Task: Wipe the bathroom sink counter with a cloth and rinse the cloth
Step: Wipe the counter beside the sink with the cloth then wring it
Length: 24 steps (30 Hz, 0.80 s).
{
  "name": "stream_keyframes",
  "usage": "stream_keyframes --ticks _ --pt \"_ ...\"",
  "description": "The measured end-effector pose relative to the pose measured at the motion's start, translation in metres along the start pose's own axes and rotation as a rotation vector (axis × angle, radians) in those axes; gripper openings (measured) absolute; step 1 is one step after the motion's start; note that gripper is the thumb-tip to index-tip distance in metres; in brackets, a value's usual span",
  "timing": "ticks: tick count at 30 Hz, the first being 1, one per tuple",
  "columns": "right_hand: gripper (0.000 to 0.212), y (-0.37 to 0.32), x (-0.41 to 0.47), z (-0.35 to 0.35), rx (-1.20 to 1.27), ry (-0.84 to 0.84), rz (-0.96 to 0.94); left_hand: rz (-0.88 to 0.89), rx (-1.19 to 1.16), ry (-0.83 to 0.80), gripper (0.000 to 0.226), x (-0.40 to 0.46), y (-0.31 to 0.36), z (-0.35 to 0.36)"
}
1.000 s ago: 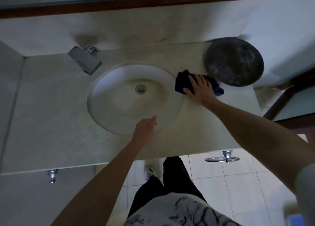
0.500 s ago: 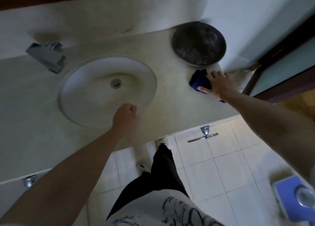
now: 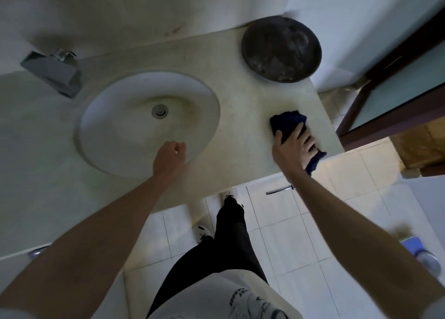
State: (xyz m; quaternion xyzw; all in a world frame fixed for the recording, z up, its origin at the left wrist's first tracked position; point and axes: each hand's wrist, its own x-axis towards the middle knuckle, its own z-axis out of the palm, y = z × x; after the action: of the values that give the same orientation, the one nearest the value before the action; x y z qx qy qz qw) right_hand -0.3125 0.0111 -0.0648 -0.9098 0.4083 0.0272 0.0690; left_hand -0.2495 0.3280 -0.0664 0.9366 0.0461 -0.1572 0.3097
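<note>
1. A dark blue cloth (image 3: 289,123) is pressed flat on the tabletop (image 3: 240,130) by the right hand (image 3: 292,147), near the front right corner; one end of the cloth hangs over the front edge.
2. The fingers (image 3: 299,132) of the right hand are spread and laid nearly straight over the cloth, so it is pushed rather than pinched.
3. The left hand (image 3: 169,157) is held over the near rim of the sink (image 3: 101,116); its fingers are loosely curled and nothing is held in them.
4. The wiping step is judged to be in hand. It is best done with even downward pressure and overlapping strokes, with the dirt drawn toward the sink rather than off the edge onto the floor.
5. The corner and the strip beside the dark round dish (image 3: 281,49) are probably easy to miss, so the cloth should be carried right up to the dish without knocking it.
6. The sink is seen to be without standing water, its drain (image 3: 159,111) uncovered, and no water runs from the tap (image 3: 53,71).
7. The dish looks to hold only pale smears or residue; its contents cannot be made out more exactly.
</note>
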Motion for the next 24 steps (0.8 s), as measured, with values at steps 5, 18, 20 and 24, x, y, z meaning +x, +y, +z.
stream_keyframes --ticks 5,18,20,24 --pt "0.077 -0.065 -0.079 0.011 0.115 -0.004 0.117 -0.012 -0.122 -0.021 0.041 -0.001 -0.004 -0.001" --pt "0.054 -0.220 -0.292 0.041 0.211 -0.241 -0.448 -0.387 -0.264 0.046 0.067 0.026 -0.045 -0.078" --pt "0.041 -0.226 -0.286 0.042 0.226 -0.210 -0.514 -0.458 -0.275 0.023 0.070 0.027 -0.062 -0.086" --pt "0.037 -0.231 -0.260 0.037 0.301 -0.293 -0.607 -0.460 -0.365 0.014 0.069 0.029 -0.060 -0.093"
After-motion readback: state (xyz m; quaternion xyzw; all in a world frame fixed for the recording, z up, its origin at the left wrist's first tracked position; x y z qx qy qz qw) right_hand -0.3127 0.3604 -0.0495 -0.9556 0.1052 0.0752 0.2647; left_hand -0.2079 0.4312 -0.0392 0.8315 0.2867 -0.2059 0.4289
